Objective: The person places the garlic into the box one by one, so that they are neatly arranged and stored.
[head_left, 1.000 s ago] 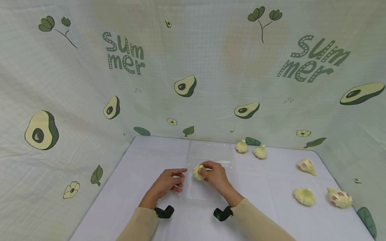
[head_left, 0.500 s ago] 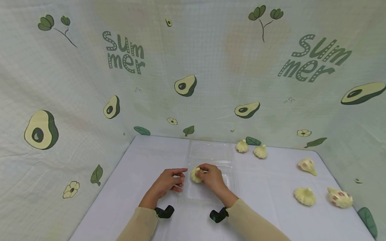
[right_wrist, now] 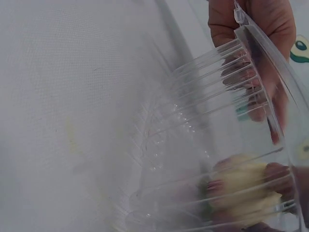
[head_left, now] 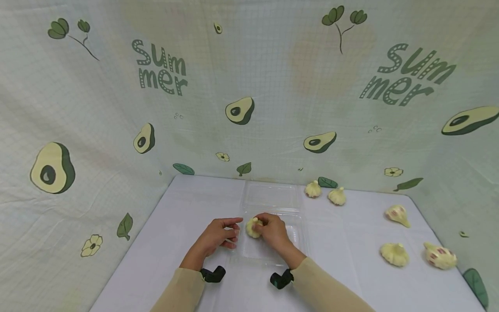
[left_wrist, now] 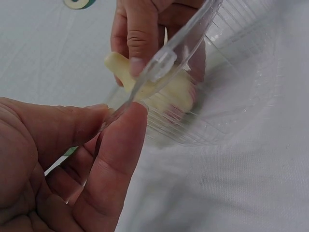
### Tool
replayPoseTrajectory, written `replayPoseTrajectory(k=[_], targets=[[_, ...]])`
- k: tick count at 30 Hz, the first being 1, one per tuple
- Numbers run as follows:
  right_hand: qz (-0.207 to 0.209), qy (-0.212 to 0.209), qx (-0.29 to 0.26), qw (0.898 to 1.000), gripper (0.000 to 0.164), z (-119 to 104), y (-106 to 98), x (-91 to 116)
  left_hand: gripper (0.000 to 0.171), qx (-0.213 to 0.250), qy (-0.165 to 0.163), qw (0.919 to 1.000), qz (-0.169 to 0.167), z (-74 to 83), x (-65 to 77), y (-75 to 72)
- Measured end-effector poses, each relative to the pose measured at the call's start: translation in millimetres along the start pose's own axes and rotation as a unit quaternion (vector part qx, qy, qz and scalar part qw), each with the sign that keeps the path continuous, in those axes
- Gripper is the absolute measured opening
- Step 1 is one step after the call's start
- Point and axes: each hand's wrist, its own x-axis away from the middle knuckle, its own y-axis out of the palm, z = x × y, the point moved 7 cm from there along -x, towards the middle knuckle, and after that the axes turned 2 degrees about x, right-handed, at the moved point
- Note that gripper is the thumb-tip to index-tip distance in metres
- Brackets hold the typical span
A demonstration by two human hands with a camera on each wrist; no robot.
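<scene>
A clear plastic clamshell box [head_left: 294, 232] lies opened out in the middle of the table, its lid [head_left: 271, 195] laid back toward the far side. My left hand [head_left: 214, 237] pinches the box's left rim [left_wrist: 159, 67] between thumb and index finger. Within the box, my right hand [head_left: 274, 232] grips a pale garlic bulb [head_left: 252, 228] near the left wall, thumb and fingers around it. Through the ribbed wall in the left wrist view, the garlic bulb [left_wrist: 176, 96] shows its stem tilted to the side. The right wrist view shows it blurred behind the plastic [right_wrist: 212, 87].
Two garlic bulbs, one [head_left: 313, 189] beside another [head_left: 337, 196], stand at the back, right of the lid. Further right lie three more: one [head_left: 397, 215] farther back, one [head_left: 394, 254] nearer, one [head_left: 439, 255] by the right edge. A printed cloth [head_left: 273, 143] hangs behind.
My right hand has moved slightly left and down with the garlic bulb, bringing it closer to the box's left wall. My left hand has stayed at the rim.
</scene>
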Motion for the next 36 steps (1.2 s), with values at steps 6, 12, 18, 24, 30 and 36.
replayPoseTrajectory(k=[6, 12, 18, 24, 30, 36], targets=[[-0.008, -0.002, 0.000, 1.000, 0.030, 3, 3, -1, 0.048, 0.003, 0.001, 1.0000, -0.001, 0.3, 0.6, 0.6], [-0.017, -0.003, 0.012, 1.000, 0.039, 2, 4, 0, 0.049, 0.009, 0.004, 0.9999, -0.003, 1.1, 1.2, 1.2], [-0.021, -0.001, 0.012, 1.000, 0.043, 2, 4, 1, 0.048, 0.006, 0.008, 0.9999, -0.006, 1.8, 2.1, 1.2], [-0.018, 0.017, 0.012, 1.000, 0.047, 0, -3, 3, 0.048, 0.004, 0.006, 1.0000, -0.003, 2.3, 2.9, 0.8], [-0.024, 0.040, -0.008, 0.999, 0.054, 0, -13, 8, 0.047, -0.004, -0.001, 1.0000, 0.006, 1.5, 3.8, -0.5], [-0.018, 0.027, 0.004, 0.999, 0.054, -5, -34, 17, 0.048, -0.004, -0.002, 1.0000, 0.006, 1.8, 4.8, 0.3]])
